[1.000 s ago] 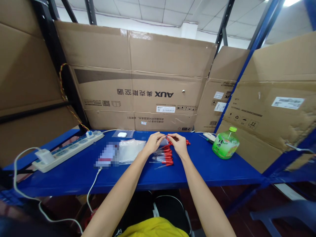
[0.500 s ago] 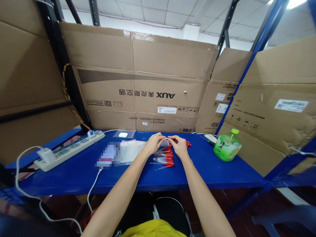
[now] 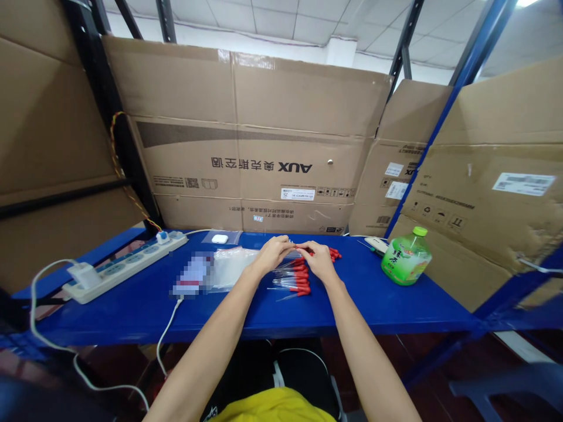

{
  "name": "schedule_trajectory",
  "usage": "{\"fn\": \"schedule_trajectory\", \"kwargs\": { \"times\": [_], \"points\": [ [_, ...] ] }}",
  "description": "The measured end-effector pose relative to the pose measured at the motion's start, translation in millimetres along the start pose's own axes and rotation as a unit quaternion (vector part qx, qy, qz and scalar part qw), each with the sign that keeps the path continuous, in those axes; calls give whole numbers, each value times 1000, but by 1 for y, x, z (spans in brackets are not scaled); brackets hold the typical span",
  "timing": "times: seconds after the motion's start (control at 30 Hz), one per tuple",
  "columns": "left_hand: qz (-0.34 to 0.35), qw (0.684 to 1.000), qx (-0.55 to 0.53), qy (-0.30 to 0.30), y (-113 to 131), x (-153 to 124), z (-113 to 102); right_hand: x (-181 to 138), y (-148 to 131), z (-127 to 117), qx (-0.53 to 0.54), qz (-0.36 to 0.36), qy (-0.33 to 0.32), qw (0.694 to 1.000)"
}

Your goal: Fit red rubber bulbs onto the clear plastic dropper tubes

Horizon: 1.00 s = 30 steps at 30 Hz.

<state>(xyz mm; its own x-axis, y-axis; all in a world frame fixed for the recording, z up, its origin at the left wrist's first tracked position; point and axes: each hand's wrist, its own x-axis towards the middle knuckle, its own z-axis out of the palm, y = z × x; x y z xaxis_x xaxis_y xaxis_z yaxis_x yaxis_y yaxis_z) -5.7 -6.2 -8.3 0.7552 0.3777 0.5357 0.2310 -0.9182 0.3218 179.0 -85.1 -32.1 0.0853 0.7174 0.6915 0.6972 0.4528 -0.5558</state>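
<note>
My left hand (image 3: 273, 253) is closed in a pinch above the blue tabletop, its fingertips at what looks like a small clear plastic bag (image 3: 292, 254). Facing it, my right hand (image 3: 317, 258) pinches a small red piece, apparently the handle of a slim screwdriver (image 3: 299, 247); fingers hide most of it. The fingertips of both hands nearly meet. Just below them lies a row of slim red-handled screwdrivers (image 3: 301, 280), their thin shafts pointing left. More red handles (image 3: 335, 254) lie behind my right hand. Flat clear plastic bags (image 3: 233, 266) are left of my left hand.
A blurred-out phone (image 3: 192, 275) with a white cable lies left of the bags. Farther left is a power strip (image 3: 127, 266). A white case (image 3: 219, 239) sits at the back. On the right stands a green drink bottle (image 3: 405, 258). Cardboard panels (image 3: 264, 99) wall the blue table (image 3: 365, 305).
My fingertips have come slightly closer together, and the right hand has shifted a little left. The screwdrivers and bags on the table lie as before.
</note>
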Motion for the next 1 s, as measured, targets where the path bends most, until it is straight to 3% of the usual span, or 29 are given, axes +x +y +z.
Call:
{"fn": "schedule_trajectory", "kwargs": {
  "times": [0.07,0.13,0.17,0.23,0.33,0.4,0.6,0.73,0.83,1.0],
  "points": [
    [-23,997,-43,51,1,1,0,-1,-2,1,29,7,39,999],
    [-87,976,-134,147,2,3,1,-1,-5,1,46,20,76,996],
    [-132,950,-201,197,2,5,2,-1,-7,1,47,28,90,994],
    [-217,869,-368,252,5,8,4,-1,-12,1,41,41,106,993],
    [-273,747,-571,203,11,12,6,-1,-18,4,38,24,100,994],
    [-273,699,-634,187,16,12,7,-1,-22,7,49,10,89,995],
    [-213,636,-709,216,21,7,-2,-2,-20,14,162,57,52,984],
    [-175,556,-788,196,18,4,-5,-2,-16,18,259,96,29,961],
    [-149,506,-831,178,17,4,-3,-3,-16,19,274,105,33,956],
    [-146,490,-841,176,19,5,0,-4,-19,17,270,100,41,957]
  ]
}}
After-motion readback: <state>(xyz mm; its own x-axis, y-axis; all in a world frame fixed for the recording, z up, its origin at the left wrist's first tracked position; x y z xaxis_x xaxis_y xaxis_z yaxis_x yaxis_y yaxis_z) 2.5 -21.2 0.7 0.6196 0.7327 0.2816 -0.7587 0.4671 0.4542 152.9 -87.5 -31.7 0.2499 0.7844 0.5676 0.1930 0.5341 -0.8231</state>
